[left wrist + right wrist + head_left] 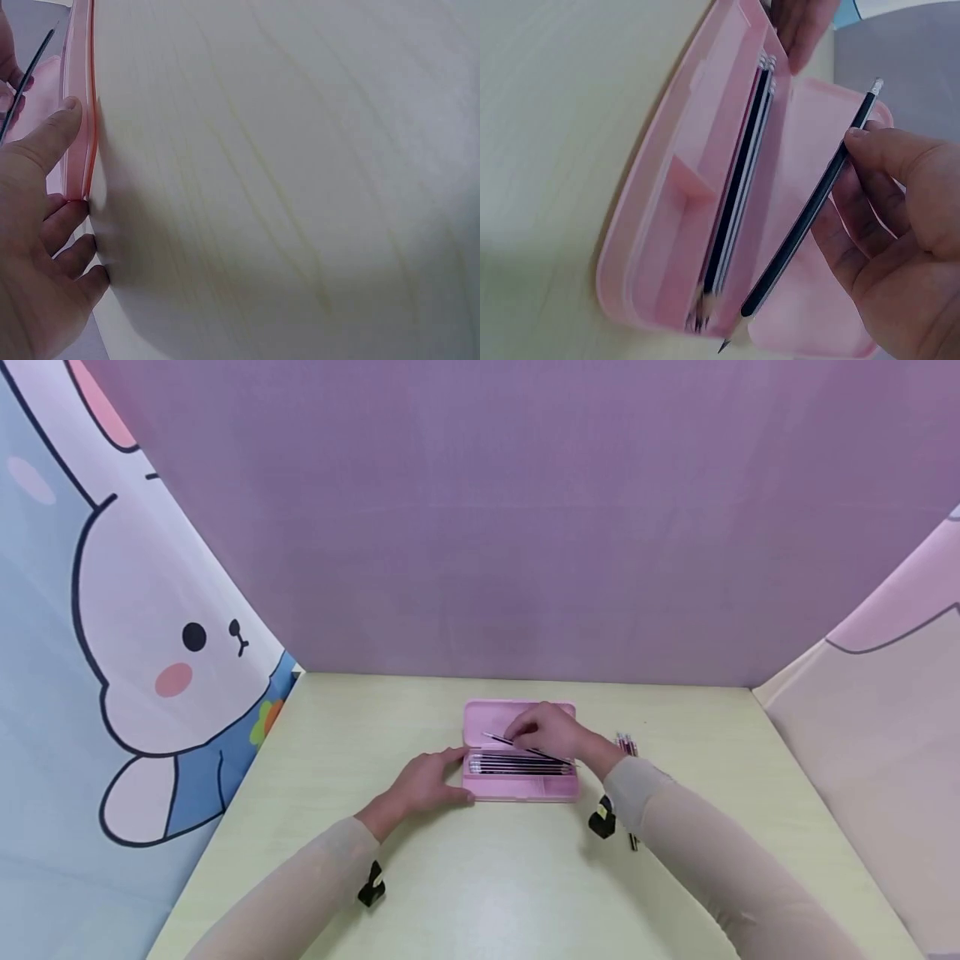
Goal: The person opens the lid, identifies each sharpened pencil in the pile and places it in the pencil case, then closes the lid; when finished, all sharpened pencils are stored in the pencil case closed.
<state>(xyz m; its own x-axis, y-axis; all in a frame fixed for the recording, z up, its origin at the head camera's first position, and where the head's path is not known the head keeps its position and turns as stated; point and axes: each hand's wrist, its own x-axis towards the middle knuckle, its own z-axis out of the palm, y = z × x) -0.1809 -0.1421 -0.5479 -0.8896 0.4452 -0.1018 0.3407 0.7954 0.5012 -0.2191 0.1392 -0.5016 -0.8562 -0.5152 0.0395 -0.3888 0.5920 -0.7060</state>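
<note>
An open pink pencil case [502, 789] lies on the table, its lid [483, 717] folded back on the far side. Several dark striped pencils [742, 180] with white eraser ends lie side by side in its long compartment. My right hand [551, 731] pinches one dark pencil [802, 214] between thumb and fingers above the case. Its sharpened tip points right in the head view, its eraser end left. My left hand [426, 783] holds the case's left end, with the thumb [64, 127] on the front wall and the other fingers around the end.
More pencils [627, 744] lie on the table to the right of the case, partly hidden under my right forearm. A small divider [692, 180] splits the case's front compartment. A purple panel [525, 568] stands behind the table [480, 877], with printed cloths at both sides.
</note>
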